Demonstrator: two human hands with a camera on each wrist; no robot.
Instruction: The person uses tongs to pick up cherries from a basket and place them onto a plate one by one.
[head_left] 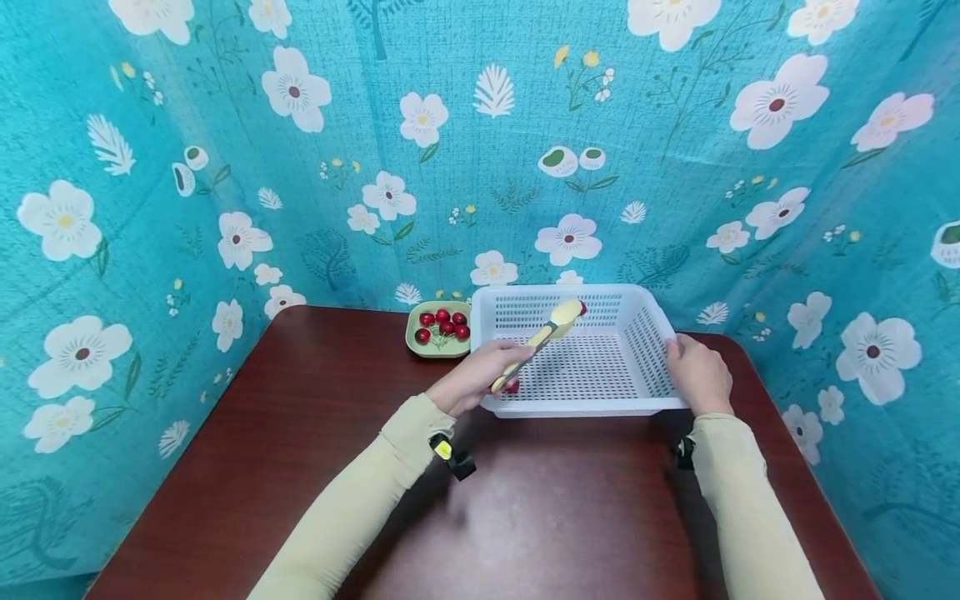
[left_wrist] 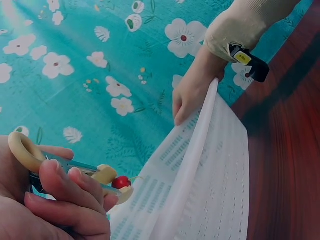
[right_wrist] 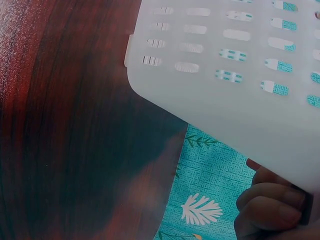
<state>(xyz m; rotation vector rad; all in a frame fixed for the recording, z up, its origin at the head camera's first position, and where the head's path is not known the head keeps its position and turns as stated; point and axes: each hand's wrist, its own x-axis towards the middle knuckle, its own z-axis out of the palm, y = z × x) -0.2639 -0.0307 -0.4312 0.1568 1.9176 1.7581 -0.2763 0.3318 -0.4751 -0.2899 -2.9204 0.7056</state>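
My left hand [head_left: 480, 373] holds cream-and-grey tongs [head_left: 546, 332] over the white perforated basket [head_left: 577, 407]. In the left wrist view, the tongs' ring end [left_wrist: 26, 154] sits by my palm, and my fingers curl round the handles. A red cherry [left_wrist: 121, 182] with its stem is pinched between the tong tips. Another red cherry [head_left: 512, 387] shows at the basket's near left corner, partly hidden by my hand. My right hand [head_left: 701, 375] grips the basket's right rim; in the right wrist view its curled fingers [right_wrist: 267, 207] show beside the basket wall.
A small green dish [head_left: 438, 354] with several cherries [head_left: 443, 316] stands against the basket's left side. Behind the dark red wooden table [head_left: 337, 400] hangs a blue flowered cloth [head_left: 450, 208], which also runs along both sides.
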